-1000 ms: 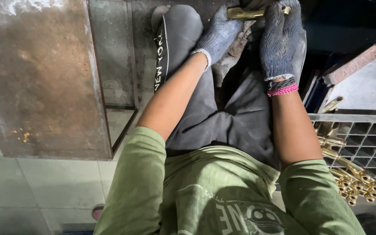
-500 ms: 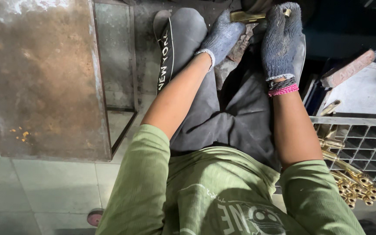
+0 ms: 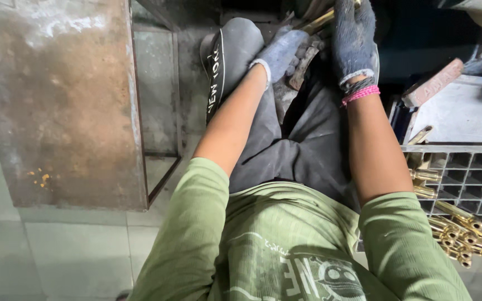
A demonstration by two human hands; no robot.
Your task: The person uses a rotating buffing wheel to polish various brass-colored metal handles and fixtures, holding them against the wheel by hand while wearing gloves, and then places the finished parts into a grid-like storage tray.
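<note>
Right now the person sits and looks down at 2 gloved hands up near the top edge of the view. The right hand [image 3: 354, 42] is curled around a long brass rod [image 3: 320, 21], fingers pressed tight on it. The left hand [image 3: 282, 53] in its grey glove rests just beside the rod's lower end, touching a rusty metal piece [image 3: 302, 67]. I cannot tell if its fingers pinch anything, because they are bent away and partly hidden.

The rod sits between the hands, above the knees in dark trousers [image 3: 302, 150].

What could go wrong? The rod may slip, since only 1 hand clearly grips it and the gloves look worn and dusty. If it slides, it could drop on the lap or the tiled floor [image 3: 57, 245]. The left fingers lie close to the rusty piece, so they might get squeezed if the rod pushes down hard. The grey crate [image 3: 464, 167] of brass parts [image 3: 464, 234] sits near the right elbow, and a big swing of that arm might knock some out.
</note>
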